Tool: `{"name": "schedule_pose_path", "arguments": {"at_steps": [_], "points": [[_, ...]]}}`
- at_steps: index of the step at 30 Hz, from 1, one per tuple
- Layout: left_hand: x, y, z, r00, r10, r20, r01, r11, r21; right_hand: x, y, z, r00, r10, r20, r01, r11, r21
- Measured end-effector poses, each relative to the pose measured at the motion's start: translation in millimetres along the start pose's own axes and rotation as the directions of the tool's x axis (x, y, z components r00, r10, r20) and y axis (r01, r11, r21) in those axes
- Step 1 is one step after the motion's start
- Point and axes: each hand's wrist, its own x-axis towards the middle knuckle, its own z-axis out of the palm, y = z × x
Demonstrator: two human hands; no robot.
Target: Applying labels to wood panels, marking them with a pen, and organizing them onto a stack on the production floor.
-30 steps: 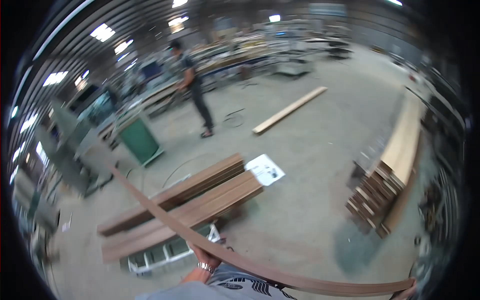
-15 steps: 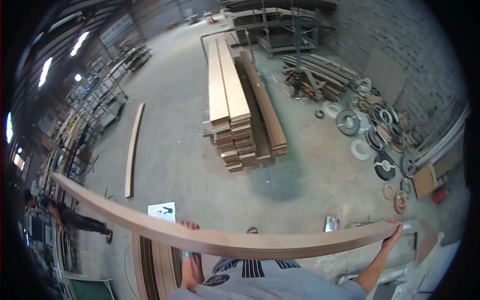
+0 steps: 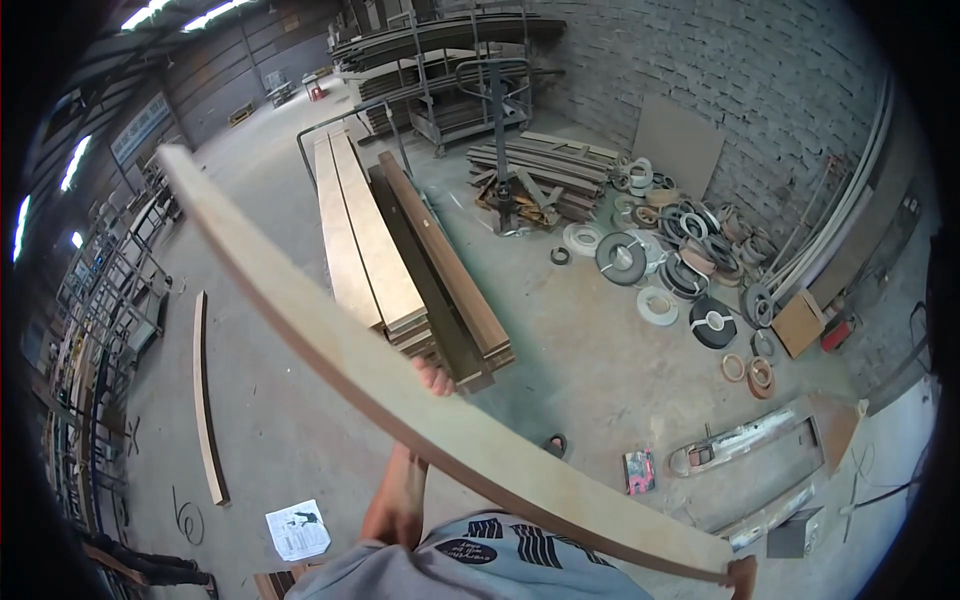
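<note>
A long, pale wooden board [image 3: 520, 465] runs slantwise across the head view, from the far upper left down to the lower right. Midway along it, my left hand [image 3: 434, 378] grips the board, with the fingers curled over its far edge and the forearm passing beneath. At its near right end, my right hand [image 3: 741, 577] holds the tip; only part of this hand shows. The board is raised in front of my body and covers part of a stack of long boards [image 3: 378, 275] on the floor.
Another long board [image 3: 207, 410] lies on the floor at left, near a paper sheet [image 3: 298, 530]. Coils of edging strip [image 3: 713, 322] crowd the right wall. A metal fork frame [image 3: 740, 440] lies at right. A person's legs [image 3: 150, 570] show at lower left; racks [image 3: 110, 270] line the left.
The board has swung from nearly crosswise to a steep slant, its far end rising and its right end dropping. My left hand has come up and forward; the view has turned right.
</note>
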Motion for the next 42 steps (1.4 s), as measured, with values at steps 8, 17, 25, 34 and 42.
{"name": "schedule_pose_path", "arguments": {"at_steps": [8,17,25,34,42], "points": [[151.1,-89.0,-9.6,0.952,-0.213,0.218,0.25,0.955,-0.158,38.5,-105.5,-37.1,0.639,0.247,-0.728,-0.185,0.969,0.166],[257.7,-156.5,-137.3,0.796,-0.378,-0.473,0.42,0.907,-0.019,38.0,-123.0,-86.1,0.324,0.891,0.316,-0.497,-0.124,0.859],[311.2,-172.1,-197.3,0.797,-0.535,-0.28,0.452,0.836,-0.311,-72.5,-181.1,-141.9,0.308,0.924,0.226,-0.941,0.33,-0.068],[341.4,-150.8,-247.8,0.664,-0.69,-0.287,0.552,0.712,-0.435,-12.5,-321.1,-277.6,-0.058,0.95,0.308,-0.602,-0.28,0.748],[392.3,-131.8,-223.9,0.74,-0.663,-0.11,0.529,0.676,-0.513,34.0,-338.6,-254.1,0.018,0.984,0.178,-0.314,-0.163,0.935]]}}
